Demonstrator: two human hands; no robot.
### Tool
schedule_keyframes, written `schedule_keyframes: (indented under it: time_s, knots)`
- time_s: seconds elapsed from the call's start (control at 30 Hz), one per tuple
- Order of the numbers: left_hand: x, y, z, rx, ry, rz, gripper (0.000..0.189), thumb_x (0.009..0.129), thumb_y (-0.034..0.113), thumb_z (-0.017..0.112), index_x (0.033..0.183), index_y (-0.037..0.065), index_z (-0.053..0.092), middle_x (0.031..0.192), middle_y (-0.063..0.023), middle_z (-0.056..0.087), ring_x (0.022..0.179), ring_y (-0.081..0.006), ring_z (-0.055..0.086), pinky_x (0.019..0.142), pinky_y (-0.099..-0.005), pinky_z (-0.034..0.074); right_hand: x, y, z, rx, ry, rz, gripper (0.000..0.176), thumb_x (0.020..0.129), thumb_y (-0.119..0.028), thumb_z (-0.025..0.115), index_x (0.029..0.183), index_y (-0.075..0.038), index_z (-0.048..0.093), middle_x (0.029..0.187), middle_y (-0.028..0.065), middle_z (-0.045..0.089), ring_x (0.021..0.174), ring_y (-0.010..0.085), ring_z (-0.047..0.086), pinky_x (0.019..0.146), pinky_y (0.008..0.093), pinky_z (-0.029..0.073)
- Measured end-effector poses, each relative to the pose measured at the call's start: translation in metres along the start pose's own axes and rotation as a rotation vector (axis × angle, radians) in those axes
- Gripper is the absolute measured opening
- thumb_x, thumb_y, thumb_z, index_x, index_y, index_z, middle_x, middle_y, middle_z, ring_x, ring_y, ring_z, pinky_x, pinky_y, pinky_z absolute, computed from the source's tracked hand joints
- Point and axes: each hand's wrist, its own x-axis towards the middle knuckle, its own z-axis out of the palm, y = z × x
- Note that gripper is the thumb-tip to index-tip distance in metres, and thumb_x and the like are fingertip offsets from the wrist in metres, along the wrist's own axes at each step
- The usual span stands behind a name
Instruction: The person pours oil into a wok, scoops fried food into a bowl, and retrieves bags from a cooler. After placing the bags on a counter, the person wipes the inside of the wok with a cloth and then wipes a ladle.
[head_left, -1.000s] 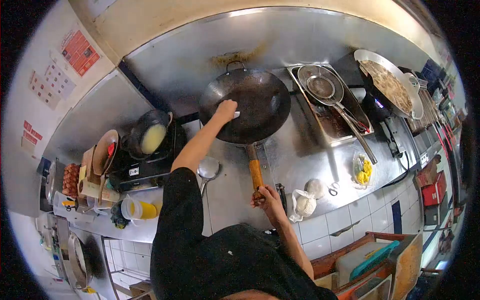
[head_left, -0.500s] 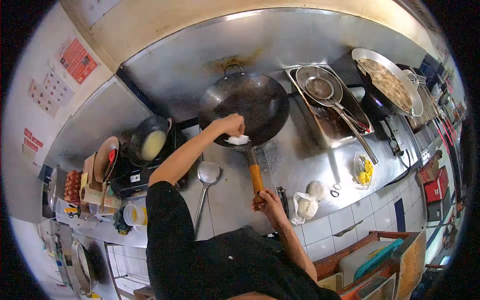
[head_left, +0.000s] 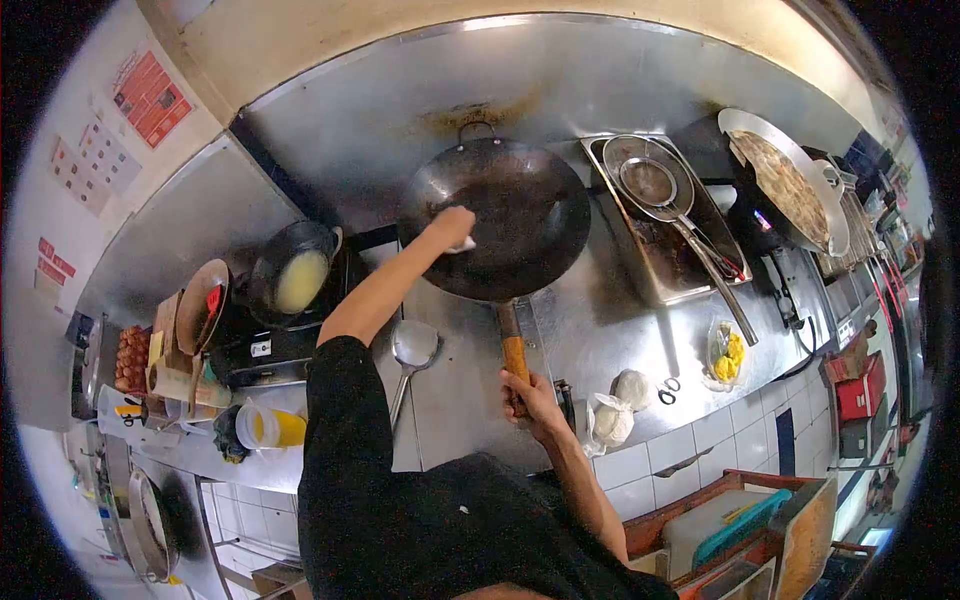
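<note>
A large dark wok (head_left: 530, 215) stands on the metal counter, its loop handle toward the back wall. My left hand (head_left: 452, 230) is inside it on the left, closed around a small white cloth (head_left: 462, 246) or tissue that is pressed to the wok's inner surface. Most of that cloth is hidden by my fingers. Lower down, my right hand (head_left: 535, 402) grips the wok's wooden handle (head_left: 513, 357). Left of this handle lies a metal wok spatula (head_left: 414, 345), touched by neither hand.
Right of the wok, strainers (head_left: 650, 180) rest over a metal tray (head_left: 660, 285). A pan of brown liquid (head_left: 785, 170) stands beyond. White bundles (head_left: 615, 415), scissors (head_left: 669, 391) and a yellow-filled bag (head_left: 727, 355) lie near the front edge. At left are a smaller pan (head_left: 297, 275) and a yellow container (head_left: 272, 427).
My left hand has moved with the white cloth from the wok's near rim up and left along its inside. My right hand still holds the handle. The view has shifted slightly.
</note>
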Motion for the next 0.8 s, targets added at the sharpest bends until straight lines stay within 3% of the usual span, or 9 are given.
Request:
schedule_keyframes:
  time_s: [0.07,0.13,0.23,0.33,0.5,0.53,0.63,0.7,0.8]
  knots:
    - [0.002,0.023,0.001,-0.288,-0.147,0.182,0.013,0.071,0.012,0.068,0.078,0.001,0.07,0.081,-0.0194,0.068,0.077,-0.0348,0.066,0.072,-0.0405,0.054,0.0,0.001,0.005,0.016,0.022,-0.008,0.029,0.086,-0.029,0.067,0.095,-0.006,0.05,0.068,0.0004,0.05,0.049,0.0102,0.05,0.042,0.0252,0.038]
    - [-0.017,0.056,-0.03,-0.601,-0.217,0.248,0.024,0.068,0.015,0.074,0.09,0.004,0.073,0.081,-0.0131,0.07,0.069,-0.0191,0.068,0.063,-0.0318,0.054,0.003,0.007,0.007,0.015,0.024,-0.015,0.029,0.086,-0.029,0.067,0.096,-0.006,0.05,0.069,0.0003,0.05,0.049,0.0101,0.05,0.041,0.0253,0.037]
    - [-0.012,0.078,-0.036,-1.003,-0.286,0.149,0.02,0.071,0.013,0.073,0.088,0.004,0.073,0.078,-0.0088,0.071,0.065,-0.0121,0.066,0.061,-0.0285,0.053,0.002,0.009,0.006,0.005,0.037,-0.042,0.029,0.087,-0.028,0.066,0.098,-0.006,0.051,0.069,0.0002,0.05,0.048,0.0102,0.049,0.041,0.0258,0.037]
    - [-0.012,0.076,-0.038,-0.983,-0.295,0.202,0.018,0.072,0.014,0.071,0.088,0.005,0.073,0.075,-0.007,0.07,0.063,-0.0115,0.065,0.062,-0.0287,0.053,0.002,0.008,0.001,-0.027,0.025,-0.062,0.03,0.087,-0.028,0.065,0.101,-0.005,0.051,0.069,0.0001,0.051,0.048,0.0104,0.049,0.041,0.0259,0.036]
    - [-0.002,0.035,-0.038,-0.19,-0.202,0.245,0.017,0.065,0.008,0.069,0.081,0.003,0.071,0.086,-0.0171,0.069,0.086,-0.031,0.066,0.074,-0.0392,0.053,-0.005,-0.015,-0.028,-0.197,0.073,-0.015,0.036,0.087,-0.03,0.064,0.108,-0.003,0.052,0.068,-0.0004,0.051,0.048,0.0098,0.047,0.041,0.0252,0.036]
    - [0.007,0.03,-0.026,-0.024,-0.079,0.056,0.017,0.067,0.009,0.067,0.082,0.002,0.071,0.089,-0.0168,0.068,0.085,-0.0319,0.066,0.073,-0.0402,0.053,-0.005,-0.022,-0.04,-0.199,0.078,-0.012,0.036,0.087,-0.03,0.064,0.108,-0.003,0.052,0.068,-0.0004,0.051,0.048,0.0098,0.047,0.041,0.0252,0.036]
    - [0.024,0.001,-0.026,0.095,0.043,0.068,0.014,0.07,0.01,0.064,0.081,0.002,0.069,0.089,-0.0172,0.067,0.085,-0.0332,0.066,0.072,-0.0412,0.054,-0.011,-0.055,-0.078,-0.418,0.146,-0.02,0.04,0.086,-0.034,0.066,0.107,-0.002,0.055,0.067,-0.0002,0.052,0.048,0.0085,0.047,0.041,0.0242,0.037]
    - [0.034,-0.006,-0.027,0.047,0.376,0.0,0.008,0.072,0.01,0.064,0.076,0.003,0.068,0.083,-0.017,0.066,0.082,-0.0332,0.066,0.07,-0.0417,0.054,-0.018,-0.085,-0.096,-0.429,0.109,-0.005,0.044,0.085,-0.036,0.067,0.106,0.0,0.056,0.068,0.0016,0.055,0.046,0.0085,0.048,0.039,0.0233,0.038]
    - [0.066,-0.003,-0.01,-0.011,0.537,-0.116,0.007,0.072,0.009,0.064,0.074,0.003,0.067,0.084,-0.0179,0.066,0.081,-0.0341,0.065,0.069,-0.0427,0.053,-0.014,-0.106,-0.119,-0.479,0.169,-0.031,0.046,0.084,-0.036,0.067,0.107,0.002,0.056,0.07,0.005,0.059,0.046,0.0084,0.047,0.037,0.0234,0.036]
